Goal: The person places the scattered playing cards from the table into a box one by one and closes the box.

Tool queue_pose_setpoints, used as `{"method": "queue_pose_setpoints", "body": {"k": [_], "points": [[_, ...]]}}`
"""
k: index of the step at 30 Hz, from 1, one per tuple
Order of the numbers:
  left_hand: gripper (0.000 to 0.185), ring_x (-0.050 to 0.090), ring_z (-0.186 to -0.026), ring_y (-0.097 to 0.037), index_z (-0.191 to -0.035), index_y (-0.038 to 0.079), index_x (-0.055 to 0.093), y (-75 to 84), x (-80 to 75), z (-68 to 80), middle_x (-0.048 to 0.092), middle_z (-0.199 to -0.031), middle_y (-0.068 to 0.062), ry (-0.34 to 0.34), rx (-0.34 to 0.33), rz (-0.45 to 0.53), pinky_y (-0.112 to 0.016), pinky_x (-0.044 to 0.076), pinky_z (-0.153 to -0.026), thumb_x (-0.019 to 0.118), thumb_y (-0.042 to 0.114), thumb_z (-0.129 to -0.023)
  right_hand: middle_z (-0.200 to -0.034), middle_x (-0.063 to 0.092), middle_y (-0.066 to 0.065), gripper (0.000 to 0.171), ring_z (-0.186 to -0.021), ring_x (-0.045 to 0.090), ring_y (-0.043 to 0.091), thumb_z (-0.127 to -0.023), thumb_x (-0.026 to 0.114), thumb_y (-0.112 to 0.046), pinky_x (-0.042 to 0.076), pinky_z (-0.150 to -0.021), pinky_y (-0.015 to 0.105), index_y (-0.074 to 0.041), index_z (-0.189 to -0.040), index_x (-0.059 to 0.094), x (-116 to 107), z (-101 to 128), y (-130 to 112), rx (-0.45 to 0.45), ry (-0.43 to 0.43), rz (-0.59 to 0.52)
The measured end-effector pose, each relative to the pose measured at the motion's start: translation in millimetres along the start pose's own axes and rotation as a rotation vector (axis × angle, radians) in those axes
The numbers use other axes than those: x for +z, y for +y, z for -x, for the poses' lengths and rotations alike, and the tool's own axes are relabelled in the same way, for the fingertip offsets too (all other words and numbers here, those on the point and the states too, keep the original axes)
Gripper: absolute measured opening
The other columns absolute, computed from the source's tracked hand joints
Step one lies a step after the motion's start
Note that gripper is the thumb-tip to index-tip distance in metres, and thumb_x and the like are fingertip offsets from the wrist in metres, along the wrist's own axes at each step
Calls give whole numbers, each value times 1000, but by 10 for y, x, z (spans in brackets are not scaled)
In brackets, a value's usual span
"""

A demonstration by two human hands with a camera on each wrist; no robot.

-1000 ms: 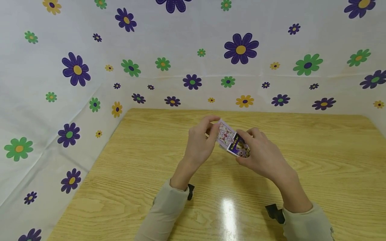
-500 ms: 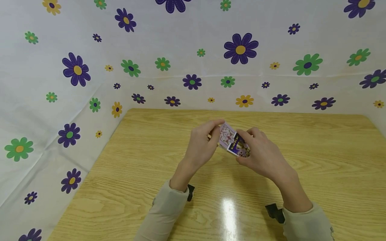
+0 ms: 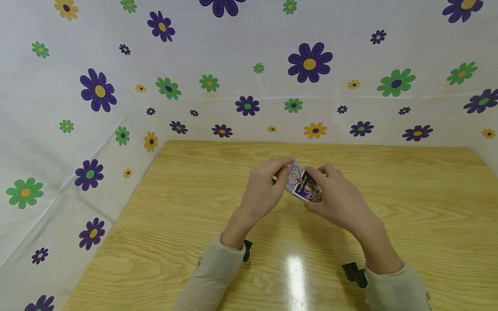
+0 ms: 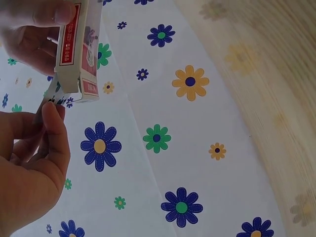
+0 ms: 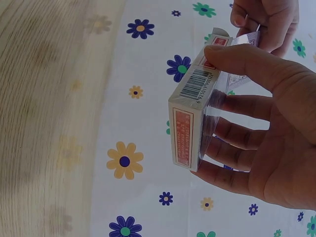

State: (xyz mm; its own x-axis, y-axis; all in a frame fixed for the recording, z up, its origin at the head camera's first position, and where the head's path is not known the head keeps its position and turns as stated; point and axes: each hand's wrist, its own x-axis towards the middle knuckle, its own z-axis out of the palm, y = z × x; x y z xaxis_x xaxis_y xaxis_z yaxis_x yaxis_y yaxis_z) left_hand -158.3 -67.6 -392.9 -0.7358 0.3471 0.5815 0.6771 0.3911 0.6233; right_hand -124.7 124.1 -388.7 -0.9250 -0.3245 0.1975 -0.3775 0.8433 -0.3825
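My right hand [image 3: 342, 198] grips a playing card box [image 3: 309, 189] above the table, thumb on one edge and fingers on the other. The box has a purple and black printed face; white sides with red panels and a barcode show in the right wrist view on the box [image 5: 190, 108]. Out of its open end stick playing cards [image 3: 294, 178] with a floral back. My left hand [image 3: 264, 185] pinches their outer end between thumb and fingers. In the left wrist view, the cards [image 4: 57, 96] show as a thin strip at the box mouth.
Beneath both hands lies a wood-grain table [image 3: 186, 198] with a bright reflection near its front. A white cloth [image 3: 334, 26] printed with flowers hangs behind and to the left. Black straps [image 3: 355, 275] show at both sleeve cuffs.
My left hand has moved right toward the box, and the cards have slid farther into it, so less of their floral back shows. My right hand and the box have stayed in place.
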Motion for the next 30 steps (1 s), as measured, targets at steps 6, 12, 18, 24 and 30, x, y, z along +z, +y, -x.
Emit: {"method": "queue_pose_setpoints", "body": {"k": [6, 12, 18, 24, 30], "points": [[23, 63, -74, -16, -116, -4, 69, -2, 19, 8, 71, -102, -15, -6, -3, -13, -18, 54, -63, 56, 0, -98, -123, 52, 22, 76, -97, 55, 30, -79, 83, -21, 55, -71, 43, -5, -145, 48, 0, -2, -9, -1, -5, -3], [23, 62, -75, -16, -117, -3, 69, 3, 42, 20, 71, -99, -14, -10, 7, -41, -17, 52, -64, 58, 0, -97, -122, 52, 21, 76, -96, 54, 30, -78, 83, -20, 55, -71, 43, -4, -145, 48, -3, 2, -14, -5, 0, -14], [24, 61, -76, -16, -118, -3, 69, 1, 62, 31, 69, -98, -13, -29, 8, -51, -16, 51, -62, 60, 0, -96, -122, 52, 22, 76, -98, 55, 32, -79, 82, -19, 56, -72, 45, -3, -145, 48, -7, 4, -13, -9, 6, -18], [28, 60, -75, -16, -121, -3, 67, 19, 67, 33, 66, -99, -14, -65, 8, -73, -16, 50, -63, 64, -1, -93, -123, 51, 22, 75, -100, 55, 33, -80, 81, -20, 56, -73, 46, -3, -145, 48, -14, 1, -5, -5, 5, -27], [36, 61, -81, -15, -127, -2, 64, 54, 76, 45, 65, -104, -13, -124, -35, -131, -14, 49, -68, 67, -1, -91, -124, 51, 23, 75, -101, 55, 33, -81, 81, -20, 56, -74, 47, -3, -145, 47, -18, -1, 5, -10, 9, -35]]}}
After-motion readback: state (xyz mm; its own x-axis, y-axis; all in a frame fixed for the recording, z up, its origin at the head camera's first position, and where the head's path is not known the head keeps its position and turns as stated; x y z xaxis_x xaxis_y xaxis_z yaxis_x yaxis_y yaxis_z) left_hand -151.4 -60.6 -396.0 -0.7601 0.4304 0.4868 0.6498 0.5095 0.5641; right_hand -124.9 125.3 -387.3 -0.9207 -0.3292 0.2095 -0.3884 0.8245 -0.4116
